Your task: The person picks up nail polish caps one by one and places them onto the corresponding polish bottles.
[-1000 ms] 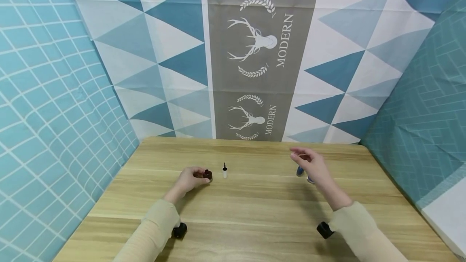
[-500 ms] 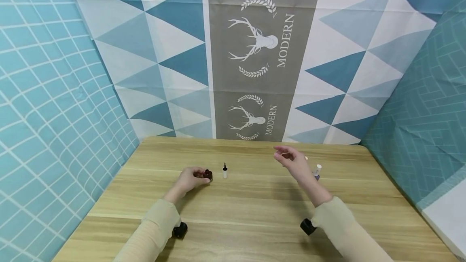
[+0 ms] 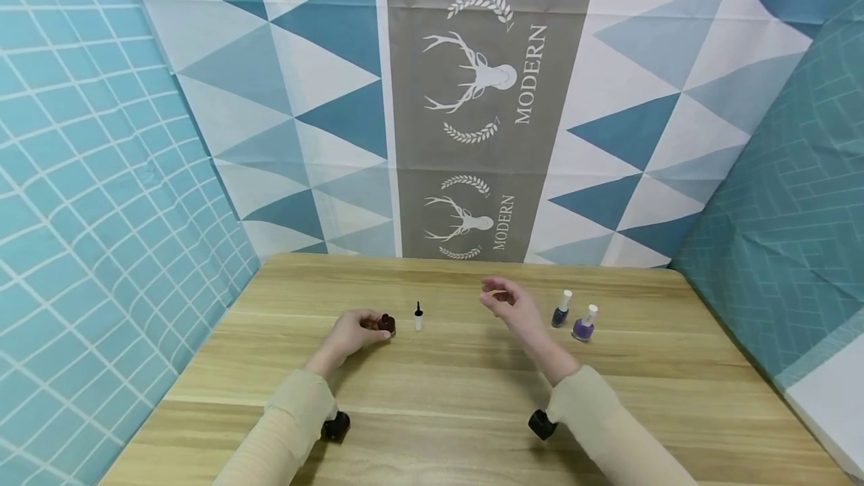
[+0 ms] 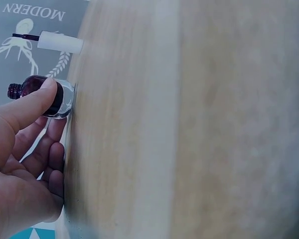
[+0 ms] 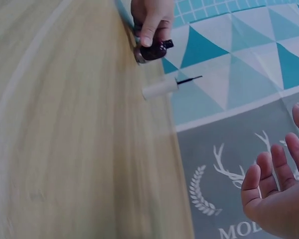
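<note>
My left hand (image 3: 351, 332) pinches a small uncapped nail polish bottle (image 4: 42, 94) of dark red polish between thumb and fingers, its base at the table. Beside it the white brush cap (image 3: 418, 319) stands upright on the table, its dark brush pointing up; the left wrist view shows the same cap (image 4: 60, 43) close to the bottle. My right hand (image 3: 513, 306) hovers over the table to the right of the cap, fingers loosely bent and holding nothing. In the right wrist view the right hand's fingers (image 5: 281, 174) are spread apart from everything.
Right of my right hand stand two capped nail polish bottles, a dark blue one (image 3: 559, 316) and a purple one (image 3: 583, 328), both with white caps. Patterned cloth walls (image 3: 466, 96) rise behind and at both sides of the wooden table (image 3: 432, 396).
My right hand has moved left, away from the blue and purple bottles, which now show fully. My left hand and its bottle have stayed in place.
</note>
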`<state>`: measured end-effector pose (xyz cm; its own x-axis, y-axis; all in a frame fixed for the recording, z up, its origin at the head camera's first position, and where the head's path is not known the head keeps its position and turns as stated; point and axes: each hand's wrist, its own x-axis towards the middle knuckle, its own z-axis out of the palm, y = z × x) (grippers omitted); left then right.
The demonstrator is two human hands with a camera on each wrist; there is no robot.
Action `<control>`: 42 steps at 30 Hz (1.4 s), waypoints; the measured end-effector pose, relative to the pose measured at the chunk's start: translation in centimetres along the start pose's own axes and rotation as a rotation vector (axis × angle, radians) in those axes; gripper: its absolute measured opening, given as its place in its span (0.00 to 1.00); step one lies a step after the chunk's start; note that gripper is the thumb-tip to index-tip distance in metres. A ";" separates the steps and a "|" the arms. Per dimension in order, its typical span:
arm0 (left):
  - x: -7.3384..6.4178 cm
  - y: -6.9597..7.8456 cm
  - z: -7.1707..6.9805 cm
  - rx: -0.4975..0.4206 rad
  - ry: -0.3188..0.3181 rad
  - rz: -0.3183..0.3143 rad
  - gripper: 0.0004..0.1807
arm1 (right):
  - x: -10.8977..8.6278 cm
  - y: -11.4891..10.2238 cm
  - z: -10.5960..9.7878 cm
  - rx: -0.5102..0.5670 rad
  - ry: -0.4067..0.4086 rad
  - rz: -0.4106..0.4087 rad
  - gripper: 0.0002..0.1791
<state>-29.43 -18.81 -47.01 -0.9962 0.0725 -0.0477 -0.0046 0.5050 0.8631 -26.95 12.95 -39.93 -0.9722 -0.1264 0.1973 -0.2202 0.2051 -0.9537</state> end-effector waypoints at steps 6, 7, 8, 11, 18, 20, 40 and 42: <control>0.1 0.1 0.0 -0.018 -0.006 -0.007 0.19 | -0.4 -1.0 1.7 0.056 -0.020 0.020 0.22; 0.1 0.0 0.0 -0.014 -0.004 -0.006 0.19 | -0.4 -1.0 2.0 0.067 -0.027 0.019 0.23; 0.1 0.0 0.0 -0.009 -0.004 -0.005 0.19 | -0.4 -0.9 2.3 0.077 -0.032 0.018 0.23; 0.0 0.0 0.0 -0.004 -0.003 -0.007 0.19 | -0.3 -0.6 3.0 0.092 -0.042 0.014 0.24; 0.0 0.0 0.2 -0.001 0.008 -0.003 0.20 | 0.5 1.7 4.8 0.089 -0.074 0.005 0.25; 0.1 0.0 0.3 0.002 0.013 -0.001 0.21 | 1.0 2.9 5.4 0.092 -0.084 0.018 0.25; -0.1 0.3 0.1 -0.009 0.014 -0.005 0.20 | 2.6 6.1 7.7 -0.002 -0.258 0.083 0.28; -0.1 0.2 0.1 -0.010 0.010 -0.004 0.20 | 2.7 6.1 7.8 -0.011 -0.265 0.086 0.28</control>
<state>-29.35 -18.59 -46.86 -0.9970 0.0615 -0.0461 -0.0095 0.4963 0.8681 -30.31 6.32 -46.95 -0.9329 -0.3570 0.0480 -0.1399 0.2362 -0.9616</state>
